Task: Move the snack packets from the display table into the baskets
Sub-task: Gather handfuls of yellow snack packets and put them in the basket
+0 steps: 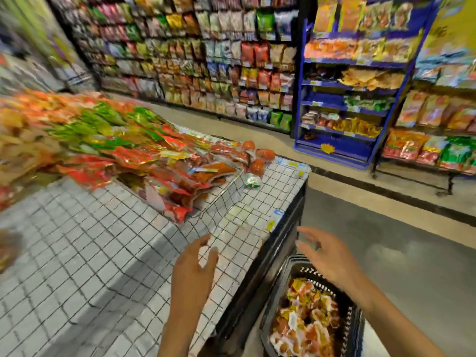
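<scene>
Black basket [354,328] full of orange snack packets [306,325]; left hand [193,269] and right hand [327,261] empty, fingers spread.

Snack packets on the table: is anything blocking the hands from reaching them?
Nothing visible. Only bare checkered table lies between the open left hand and the nearest snack packets; the right hand hovers open over the basket.

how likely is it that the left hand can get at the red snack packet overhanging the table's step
Probably yes: the left hand is open and empty, and only bare white grid-patterned tabletop lies between it and the red snack packet; nothing blocks the way.
</scene>
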